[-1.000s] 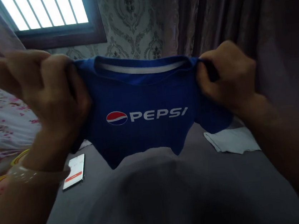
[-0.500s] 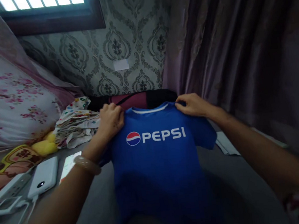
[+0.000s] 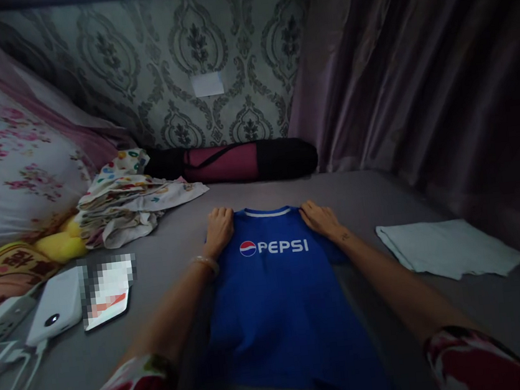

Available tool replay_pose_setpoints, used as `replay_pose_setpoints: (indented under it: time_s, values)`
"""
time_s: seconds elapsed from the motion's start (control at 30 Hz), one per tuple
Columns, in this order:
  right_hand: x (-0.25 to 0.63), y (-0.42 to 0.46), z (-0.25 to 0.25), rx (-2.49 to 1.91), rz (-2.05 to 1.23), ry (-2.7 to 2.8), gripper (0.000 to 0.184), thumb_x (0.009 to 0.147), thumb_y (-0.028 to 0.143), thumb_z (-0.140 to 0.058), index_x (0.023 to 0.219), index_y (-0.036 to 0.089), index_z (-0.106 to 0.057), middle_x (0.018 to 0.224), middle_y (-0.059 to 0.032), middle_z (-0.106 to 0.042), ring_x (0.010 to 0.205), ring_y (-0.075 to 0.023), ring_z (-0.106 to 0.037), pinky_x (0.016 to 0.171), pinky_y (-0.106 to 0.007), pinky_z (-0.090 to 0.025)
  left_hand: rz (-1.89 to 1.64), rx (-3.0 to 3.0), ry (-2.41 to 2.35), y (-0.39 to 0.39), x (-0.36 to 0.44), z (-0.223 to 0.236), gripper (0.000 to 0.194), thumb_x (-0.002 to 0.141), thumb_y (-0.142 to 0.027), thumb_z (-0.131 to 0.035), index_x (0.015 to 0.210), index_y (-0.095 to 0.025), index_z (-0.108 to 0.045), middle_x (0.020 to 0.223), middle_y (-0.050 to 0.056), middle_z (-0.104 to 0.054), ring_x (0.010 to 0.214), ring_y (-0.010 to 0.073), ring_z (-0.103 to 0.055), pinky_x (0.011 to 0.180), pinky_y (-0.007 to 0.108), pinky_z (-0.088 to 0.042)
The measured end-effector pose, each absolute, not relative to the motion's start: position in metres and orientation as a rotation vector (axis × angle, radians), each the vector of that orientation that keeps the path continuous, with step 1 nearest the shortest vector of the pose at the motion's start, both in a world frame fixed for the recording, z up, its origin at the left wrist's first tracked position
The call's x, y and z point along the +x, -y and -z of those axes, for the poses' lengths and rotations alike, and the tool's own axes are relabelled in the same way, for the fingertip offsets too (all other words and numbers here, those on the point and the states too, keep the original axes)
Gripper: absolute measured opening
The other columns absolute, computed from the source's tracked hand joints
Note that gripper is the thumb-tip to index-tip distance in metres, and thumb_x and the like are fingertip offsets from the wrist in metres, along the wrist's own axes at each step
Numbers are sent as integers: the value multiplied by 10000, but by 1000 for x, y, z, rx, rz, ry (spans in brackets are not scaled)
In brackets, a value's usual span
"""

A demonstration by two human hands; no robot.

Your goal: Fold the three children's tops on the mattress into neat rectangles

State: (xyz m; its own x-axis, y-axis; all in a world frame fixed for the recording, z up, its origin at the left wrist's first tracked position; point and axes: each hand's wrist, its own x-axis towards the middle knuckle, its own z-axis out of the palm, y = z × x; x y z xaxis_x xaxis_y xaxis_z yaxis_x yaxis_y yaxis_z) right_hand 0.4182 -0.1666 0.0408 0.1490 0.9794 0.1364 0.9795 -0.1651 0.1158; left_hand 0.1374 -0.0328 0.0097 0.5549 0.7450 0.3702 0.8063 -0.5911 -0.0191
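A blue T-shirt [image 3: 282, 305] with a white PEPSI print lies spread out before me on the grey bed sheet [image 3: 358, 193], its collar pointing away. My left hand [image 3: 220, 228] is closed on the shirt's left shoulder, beside the collar. On the other side of the collar, my right hand [image 3: 319, 218] grips the right shoulder. Both sleeves are partly covered by my hands and forearms. The lower hem is uneven, with a dark fold near the bottom right.
A pale folded cloth [image 3: 449, 248] lies to the right. On the left are a pile of patterned cloths [image 3: 124, 204], a phone [image 3: 110, 293], a white power bank [image 3: 56, 306], a power strip [image 3: 5, 324] with cables and a yellow plush [image 3: 19, 266]. A black and maroon roll [image 3: 232, 162] rests against the wall.
The shirt has come down from being held up to lying on the bed, with both hands still on its shoulders. My view has tilted downward, showing more of the bed.
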Motion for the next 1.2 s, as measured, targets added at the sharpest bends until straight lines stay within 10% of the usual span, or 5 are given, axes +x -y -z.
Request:
replay_pose_setpoints:
  time_s: [1.2]
  values:
    - [438, 69, -7, -2204, -234, 1931, 277, 989, 391, -418, 1091, 201, -591, 1187, -85, -629, 1054, -206, -588, 858, -286, -421, 487, -3042, 1609, -54, 180, 10, 309, 922, -403, -448, 975, -152, -620, 920, 89, -696, 829, 201, -628, 732, 281, -451]
